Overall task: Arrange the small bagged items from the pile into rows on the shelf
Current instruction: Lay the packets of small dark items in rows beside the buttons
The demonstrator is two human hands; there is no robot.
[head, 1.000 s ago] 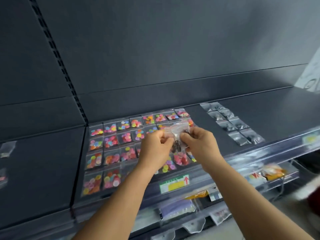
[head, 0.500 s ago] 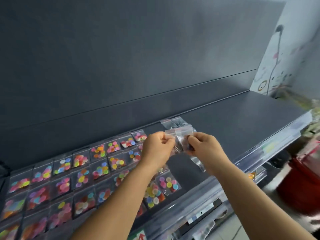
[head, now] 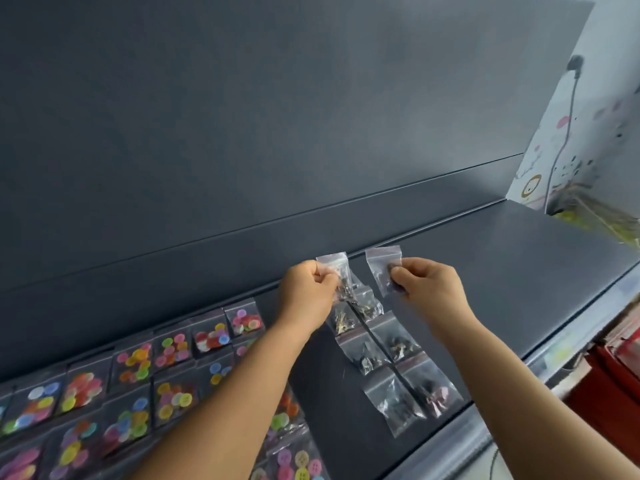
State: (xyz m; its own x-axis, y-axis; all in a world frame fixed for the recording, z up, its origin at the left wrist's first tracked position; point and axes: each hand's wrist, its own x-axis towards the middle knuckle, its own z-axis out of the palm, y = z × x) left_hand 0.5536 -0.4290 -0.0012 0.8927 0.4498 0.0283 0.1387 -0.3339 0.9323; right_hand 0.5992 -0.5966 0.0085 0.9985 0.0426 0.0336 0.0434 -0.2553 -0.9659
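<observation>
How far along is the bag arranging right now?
Done: colourful button bags fill several rows on the shelf, and two short columns of metal-part bags lie beside them. In hand: left hand and right hand each pinch one small bag. Left: placing both; the pile is out of view.

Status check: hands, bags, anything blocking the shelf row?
Left hand pinches one clear bag; right hand pinches another. Both above the back of the two-column row of clear bags. Shelf bare beyond; nothing blocking.
</observation>
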